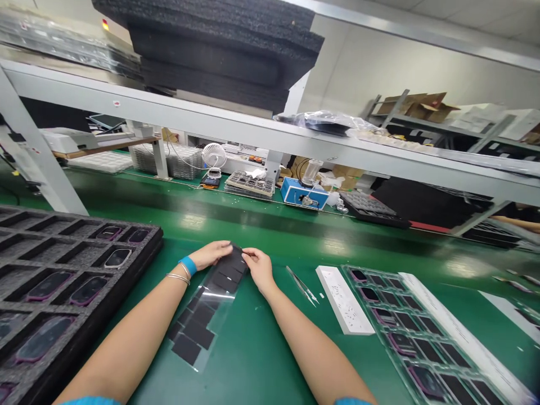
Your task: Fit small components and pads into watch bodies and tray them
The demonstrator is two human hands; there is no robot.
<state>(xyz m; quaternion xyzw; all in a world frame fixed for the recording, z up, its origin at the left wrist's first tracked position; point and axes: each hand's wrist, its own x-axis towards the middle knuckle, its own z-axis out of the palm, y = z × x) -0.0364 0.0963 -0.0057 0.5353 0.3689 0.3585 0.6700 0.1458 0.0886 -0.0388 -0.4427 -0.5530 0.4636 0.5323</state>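
Observation:
A clear plastic sheet (218,309) carrying several black rectangular pieces lies slanted on the green work surface, its far end raised between my two hands. My left hand (211,254) is closed on the far left edge of that sheet, thumb over the black part. At the far right corner, the fingers of my right hand (258,266) pinch the sheet's edge. Metal tweezers (302,286) rest on the surface to the right, pointing toward me, beside a tiny white piece (321,295). Further right is a white block (345,301) with small marks or bits on top.
A black foam tray (139,247) with purple-rimmed parts fills the left side. On the right, a clear tray (394,315) holds dark rectangular parts. A blue box (304,194) and a white fan (214,156) stand at the back, under a grey shelf beam (236,121).

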